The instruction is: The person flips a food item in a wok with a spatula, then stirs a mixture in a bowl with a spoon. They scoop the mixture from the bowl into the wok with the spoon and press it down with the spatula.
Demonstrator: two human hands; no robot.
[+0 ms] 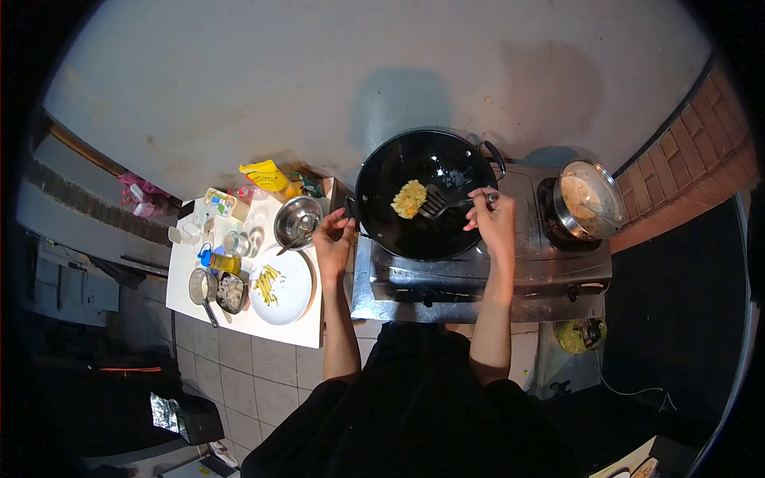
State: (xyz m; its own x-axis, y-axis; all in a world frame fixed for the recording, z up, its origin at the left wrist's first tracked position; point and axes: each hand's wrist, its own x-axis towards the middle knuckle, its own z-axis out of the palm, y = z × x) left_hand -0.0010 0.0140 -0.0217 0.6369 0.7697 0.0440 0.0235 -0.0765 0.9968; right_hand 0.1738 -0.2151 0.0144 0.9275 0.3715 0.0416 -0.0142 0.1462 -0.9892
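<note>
A large black wok (382,159) sits on the stove. In it lies a yellow, egg-like fried patty (409,199) flecked with green and orange. My right hand (494,221) is closed round the handle of a black slotted spatula (435,202), whose blade touches the patty's right edge. At the wok's left side, my left hand (333,243) has its fingers closed at the black loop handle (351,209). Just left of that hand are a steel bowl (290,213) with a utensil in it and a white plate (296,301) holding yellow-green strips.
A steel pan (567,221) of food with a clear lid stands on the right burner of the gas stove (510,280). The white side table (312,325) carries a blue-capped oil bottle (227,263), a small saucepan (201,288) and a yellow bag (269,177). A brick ledge borders the right.
</note>
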